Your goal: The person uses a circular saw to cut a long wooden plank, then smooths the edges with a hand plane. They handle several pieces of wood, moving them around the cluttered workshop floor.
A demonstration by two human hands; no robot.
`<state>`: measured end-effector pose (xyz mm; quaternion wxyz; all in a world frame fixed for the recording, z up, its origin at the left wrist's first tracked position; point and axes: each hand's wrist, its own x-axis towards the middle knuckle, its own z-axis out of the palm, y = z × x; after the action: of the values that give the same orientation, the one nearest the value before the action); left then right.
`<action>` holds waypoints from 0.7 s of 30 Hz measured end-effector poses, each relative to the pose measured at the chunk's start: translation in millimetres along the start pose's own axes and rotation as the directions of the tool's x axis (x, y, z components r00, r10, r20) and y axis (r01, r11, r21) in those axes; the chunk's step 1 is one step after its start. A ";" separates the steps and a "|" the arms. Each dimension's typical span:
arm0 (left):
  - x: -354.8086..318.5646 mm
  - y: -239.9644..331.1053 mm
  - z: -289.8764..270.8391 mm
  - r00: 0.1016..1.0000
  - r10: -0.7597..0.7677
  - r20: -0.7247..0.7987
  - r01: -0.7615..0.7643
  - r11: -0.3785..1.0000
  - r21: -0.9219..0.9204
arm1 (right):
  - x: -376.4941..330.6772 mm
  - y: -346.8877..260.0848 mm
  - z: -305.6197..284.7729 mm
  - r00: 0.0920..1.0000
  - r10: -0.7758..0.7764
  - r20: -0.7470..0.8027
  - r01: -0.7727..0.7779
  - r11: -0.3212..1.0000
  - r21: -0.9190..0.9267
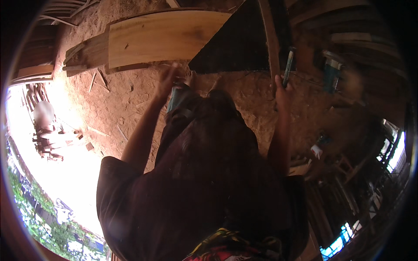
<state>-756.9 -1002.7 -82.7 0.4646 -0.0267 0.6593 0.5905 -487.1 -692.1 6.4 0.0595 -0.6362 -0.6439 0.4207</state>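
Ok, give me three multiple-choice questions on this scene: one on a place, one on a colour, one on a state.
1. Where is the pale wooden plank?
A. On the ground beyond the left hand
B. Across the person's shoulders
C. Leaning on a fence

2. What colour is the small object just below the left hand?
A. Teal
B. Yellow
C. White

3. The right hand is:
A. Spread flat
B. Closed on a slender dark tool
C. Hanging empty

Answers: A, the plank lies past the fingers; A, the object shows teal; B, the tool sticks out of the grip.
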 end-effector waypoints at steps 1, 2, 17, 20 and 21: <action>-8.5 -1.6 14.7 0.977 -0.153 0.146 0.169 0.980 -0.105 | -4.3 -5.6 4.9 0.998 0.044 0.033 -0.045 0.999 0.017; -10.9 -4.4 30.0 0.977 -0.153 0.148 0.174 0.975 -0.140 | -8.0 -0.7 10.7 0.999 0.041 0.019 -0.042 0.996 0.073; 19.8 35.1 55.5 0.917 0.316 -0.242 -0.313 0.948 0.051 | -1.2 4.1 60.0 0.999 -0.043 0.021 0.025 0.851 0.524; 23.9 32.3 50.5 0.852 0.454 -0.259 -0.359 0.868 0.343 | 8.8 12.5 63.3 0.996 -0.076 0.049 0.038 0.839 0.543; 26.7 34.9 49.4 0.829 0.502 -0.245 -0.367 0.820 0.439 | 10.5 13.7 62.7 0.996 -0.082 0.046 0.047 0.855 0.517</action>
<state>-763.7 -938.8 -67.2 0.1864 0.1112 0.8189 0.5313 -516.9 -714.4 -46.9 0.2203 -0.5610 -0.5303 0.5962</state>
